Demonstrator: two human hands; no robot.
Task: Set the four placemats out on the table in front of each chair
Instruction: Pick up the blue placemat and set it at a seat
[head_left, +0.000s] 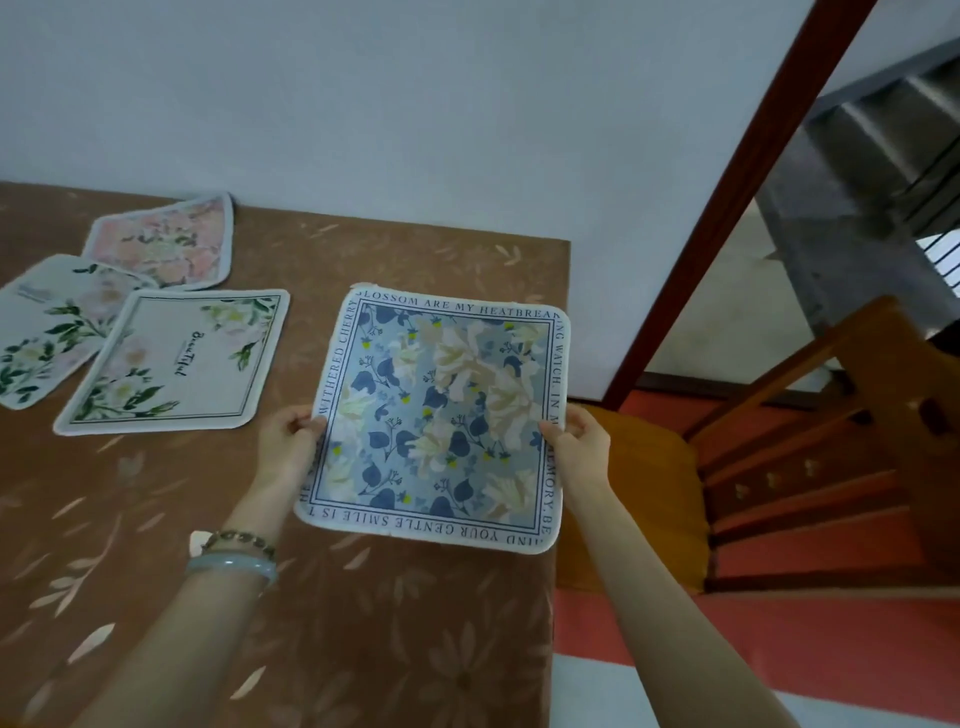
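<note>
A blue floral placemat (441, 410) with lettering round its border is held flat near the right edge of the table (363, 623). My left hand (288, 439) pinches its left edge and my right hand (576, 447) pinches its right edge. Three other placemats lie overlapping at the table's far left: a white one (176, 358) with green leaves and script, a pink floral one (166, 244) behind it, and a pale one (49, 327) with green leaves at the far left. I cannot tell whether the blue mat touches the tablecloth.
The table has a brown cloth with a leaf pattern and stands against a pale wall (415, 104). A wooden chair (831, 441) with an orange cushion (649, 483) is beside the table's right edge. A dark red post (727, 208) and grey stairs (872, 130) are behind it.
</note>
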